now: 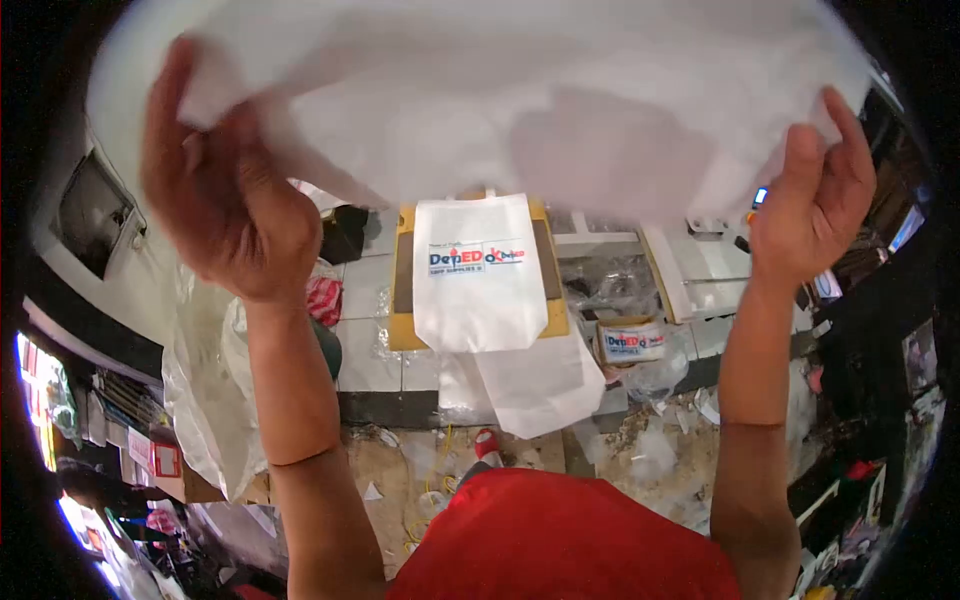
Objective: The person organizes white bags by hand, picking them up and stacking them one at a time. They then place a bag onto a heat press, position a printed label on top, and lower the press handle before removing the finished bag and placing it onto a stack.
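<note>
A large white sheet of material (430, 90) is stretched across the top of the view, blurred in parts. My left hand (230, 190) grips its left side, the fingers curled at its edge. At the right side, my right hand (815, 195) holds the sheet between thumb and fingers. Below the sheet, a white bag (480, 310) with blue and red print lies flat on a yellow-edged board (405, 330). Another white bag (545, 385) lies under its lower end and hangs over the table's front edge.
A small box with printed material (630, 342) sits right of the board, beside clear plastic (610, 285). Translucent plastic sheeting (205, 370) hangs at the left. The tiled table (355, 345) has a dark front edge. Scraps litter the floor (640, 460).
</note>
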Action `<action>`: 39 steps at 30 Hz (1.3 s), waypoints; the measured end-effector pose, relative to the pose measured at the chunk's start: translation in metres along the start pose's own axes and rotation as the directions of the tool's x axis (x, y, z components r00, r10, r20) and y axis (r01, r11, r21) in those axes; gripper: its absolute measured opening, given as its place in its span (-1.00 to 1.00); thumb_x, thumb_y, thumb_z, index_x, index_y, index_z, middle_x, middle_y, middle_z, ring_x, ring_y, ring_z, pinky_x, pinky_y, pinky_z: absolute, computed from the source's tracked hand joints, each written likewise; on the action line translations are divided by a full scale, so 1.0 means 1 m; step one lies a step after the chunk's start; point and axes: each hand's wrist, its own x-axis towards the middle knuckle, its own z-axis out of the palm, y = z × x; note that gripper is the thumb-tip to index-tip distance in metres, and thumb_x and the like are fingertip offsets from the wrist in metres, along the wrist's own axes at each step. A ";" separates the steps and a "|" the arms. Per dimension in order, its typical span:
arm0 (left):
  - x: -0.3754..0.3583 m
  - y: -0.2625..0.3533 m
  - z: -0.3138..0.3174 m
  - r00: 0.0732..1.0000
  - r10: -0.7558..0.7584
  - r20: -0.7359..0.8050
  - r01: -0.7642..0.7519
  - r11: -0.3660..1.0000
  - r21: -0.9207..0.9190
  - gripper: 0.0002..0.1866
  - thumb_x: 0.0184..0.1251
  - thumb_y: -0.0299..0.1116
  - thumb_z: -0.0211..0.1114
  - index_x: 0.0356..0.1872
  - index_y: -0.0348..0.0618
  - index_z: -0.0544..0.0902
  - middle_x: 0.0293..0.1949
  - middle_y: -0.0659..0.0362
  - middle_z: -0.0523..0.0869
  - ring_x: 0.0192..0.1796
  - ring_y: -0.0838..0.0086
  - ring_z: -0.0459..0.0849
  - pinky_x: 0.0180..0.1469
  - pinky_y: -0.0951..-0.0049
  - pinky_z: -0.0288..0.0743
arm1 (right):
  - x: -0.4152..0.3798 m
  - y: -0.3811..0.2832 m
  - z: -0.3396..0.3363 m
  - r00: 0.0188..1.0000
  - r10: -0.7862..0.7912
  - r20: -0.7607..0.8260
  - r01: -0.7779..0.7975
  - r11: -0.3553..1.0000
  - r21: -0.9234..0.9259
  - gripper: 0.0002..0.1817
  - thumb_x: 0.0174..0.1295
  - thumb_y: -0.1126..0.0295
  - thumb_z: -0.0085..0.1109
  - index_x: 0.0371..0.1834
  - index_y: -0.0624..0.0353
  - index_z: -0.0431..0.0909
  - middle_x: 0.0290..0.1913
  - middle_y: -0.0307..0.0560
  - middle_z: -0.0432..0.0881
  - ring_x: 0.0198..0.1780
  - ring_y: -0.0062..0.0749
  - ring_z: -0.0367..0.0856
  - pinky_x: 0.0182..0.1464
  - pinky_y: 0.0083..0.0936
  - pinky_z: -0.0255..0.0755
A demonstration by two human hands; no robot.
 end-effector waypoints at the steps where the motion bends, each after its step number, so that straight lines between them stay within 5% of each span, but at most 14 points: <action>1: 0.004 -0.016 -0.002 0.990 0.102 -0.101 -0.104 0.995 -0.015 -0.65 0.45 -0.65 0.02 0.22 -0.44 0.46 0.30 -0.03 0.59 -0.25 0.47 0.61 -0.15 0.52 0.53 | -0.003 0.009 0.023 0.998 0.008 -0.064 -0.016 0.992 -0.128 -0.70 0.45 0.44 0.17 0.21 0.19 0.55 0.21 -0.12 0.64 0.07 -0.48 0.58 0.18 -0.50 0.44; 3: -0.032 -0.069 -0.022 0.999 0.001 0.048 -0.016 0.944 0.329 -0.65 0.44 -0.61 0.00 0.19 -0.38 0.52 0.21 -0.03 0.64 -0.30 0.34 0.60 -0.19 0.38 0.54 | -0.026 0.059 0.059 0.993 0.111 -0.042 -0.119 0.947 -0.298 -0.75 0.50 0.41 0.07 0.16 0.19 0.57 0.18 -0.12 0.67 -0.05 -0.50 0.63 0.06 -0.52 0.52; 5: -0.111 -0.131 -0.030 0.903 -0.393 0.172 0.150 0.666 0.730 -0.58 0.39 -0.57 0.05 0.24 -0.15 0.58 -0.03 -0.07 0.70 -0.23 0.08 0.60 -0.13 0.14 0.52 | -0.115 0.127 0.095 0.828 0.538 0.159 -0.400 0.765 -0.505 -0.74 0.43 0.39 0.09 0.11 0.21 0.58 0.08 0.08 0.69 0.00 -0.13 0.66 0.05 -0.27 0.54; 6: -0.172 -0.169 -0.039 0.725 -0.666 0.177 0.264 0.506 0.821 -0.54 0.44 -0.47 0.08 0.33 0.01 0.55 -0.11 -0.14 0.67 -0.10 0.01 0.64 -0.06 0.07 0.51 | -0.158 0.160 0.113 0.670 0.701 0.245 -0.428 0.634 -0.645 -0.73 0.39 0.38 0.10 0.08 0.22 0.59 0.03 0.17 0.70 0.03 0.05 0.67 0.05 -0.15 0.55; 7: -0.250 -0.193 -0.056 0.619 -0.738 0.270 0.253 0.512 0.821 -0.57 0.53 -0.36 0.01 0.36 0.03 0.53 -0.07 -0.18 0.67 0.00 -0.05 0.66 0.01 -0.04 0.52 | -0.245 0.201 0.117 0.548 0.768 0.330 -0.469 0.610 -0.639 -0.74 0.33 0.37 0.12 0.02 0.20 0.61 -0.03 0.25 0.68 0.04 0.19 0.64 0.11 -0.05 0.52; 8: -0.307 -0.188 -0.062 0.286 -0.936 0.207 0.325 0.298 0.898 -0.56 0.54 -0.31 -0.03 0.38 0.03 0.51 -0.04 -0.20 0.67 0.03 -0.07 0.66 0.06 -0.05 0.53 | -0.314 0.201 0.119 0.402 0.875 0.269 -0.509 0.458 -0.729 -0.71 0.31 0.29 0.16 0.02 0.16 0.63 -0.06 0.22 0.69 0.02 0.18 0.64 0.13 0.01 0.50; 11: -0.419 -0.155 -0.095 0.230 -0.948 0.220 0.363 0.293 0.884 -0.54 0.39 -0.36 0.12 0.31 -0.05 0.56 -0.06 -0.19 0.64 -0.05 -0.08 0.67 0.01 -0.04 0.57 | -0.414 0.176 0.098 0.373 0.842 0.390 -0.418 0.528 -0.739 -0.64 0.33 0.30 0.15 0.16 0.10 0.61 -0.04 0.24 0.63 0.05 0.22 0.57 0.15 -0.01 0.45; 16: -0.419 -0.138 -0.091 0.293 -0.941 0.167 0.392 0.277 0.877 -0.50 0.27 -0.47 0.19 0.28 -0.10 0.58 -0.04 -0.16 0.61 -0.08 -0.11 0.65 0.02 -0.01 0.57 | -0.426 0.162 0.097 0.513 0.804 0.301 -0.400 0.534 -0.744 -0.70 0.35 0.41 0.11 0.12 0.12 0.63 -0.09 0.19 0.58 0.01 0.21 0.51 0.10 -0.01 0.41; 18: -0.424 -0.140 -0.091 0.454 -0.868 0.203 0.317 0.371 0.873 -0.51 0.25 -0.43 0.22 0.26 -0.06 0.61 -0.21 -0.09 0.59 -0.15 -0.04 0.63 -0.07 0.05 0.56 | -0.429 0.163 0.095 0.537 0.791 0.292 -0.442 0.559 -0.701 -0.71 0.33 0.43 0.12 0.10 0.12 0.59 -0.08 0.16 0.52 0.02 0.20 0.47 0.10 0.05 0.37; 27: -0.414 -0.140 -0.086 0.323 -0.930 0.178 0.340 0.289 0.895 -0.54 0.30 -0.49 0.17 0.25 -0.08 0.63 -0.11 -0.18 0.61 -0.06 -0.10 0.63 0.00 0.05 0.57 | -0.431 0.165 0.095 0.554 0.783 0.283 -0.437 0.563 -0.701 -0.75 0.27 0.50 0.15 0.01 0.13 0.59 -0.10 0.15 0.52 0.00 0.17 0.49 0.06 0.03 0.40; 31: -0.424 -0.146 -0.087 0.365 -0.919 0.150 0.348 0.284 0.894 -0.55 0.32 -0.45 0.19 0.24 0.01 0.63 -0.09 -0.15 0.63 -0.08 -0.10 0.64 -0.04 0.01 0.56 | -0.428 0.166 0.097 0.543 0.790 0.287 -0.427 0.553 -0.715 -0.76 0.27 0.47 0.17 0.00 0.14 0.60 -0.09 0.14 0.52 0.00 0.16 0.50 0.06 0.03 0.40; 34: -0.427 -0.144 -0.094 0.406 -0.911 0.069 0.438 0.260 0.860 -0.61 0.37 -0.43 0.17 0.21 -0.09 0.61 -0.02 -0.15 0.64 -0.04 -0.08 0.64 0.02 0.07 0.55 | -0.410 0.159 0.087 0.607 0.765 0.215 -0.508 0.581 -0.636 -0.77 0.27 0.47 0.18 -0.01 0.16 0.59 -0.12 0.14 0.53 -0.03 0.14 0.51 0.06 0.02 0.40; 36: -0.423 -0.131 -0.109 0.410 -0.903 -0.129 0.657 0.194 0.729 -0.67 0.44 -0.46 0.12 0.18 -0.23 0.58 -0.04 -0.10 0.65 -0.01 0.04 0.65 0.09 0.16 0.52 | -0.406 0.157 0.055 0.665 0.742 0.079 -0.530 0.545 -0.650 -0.82 0.28 0.47 0.17 -0.07 0.20 0.58 -0.17 0.14 0.54 -0.04 0.11 0.53 0.06 -0.02 0.41; 39: -0.433 -0.080 -0.149 0.390 -0.845 -0.366 0.770 0.081 0.632 -0.74 0.51 -0.51 0.06 0.14 -0.34 0.50 -0.05 -0.05 0.61 0.00 0.20 0.59 0.16 0.22 0.47 | -0.448 0.155 -0.038 0.497 0.867 0.033 -0.616 0.379 -0.690 -0.87 0.30 0.46 0.15 -0.13 0.20 0.55 -0.20 0.14 0.56 -0.02 0.07 0.54 0.04 -0.07 0.43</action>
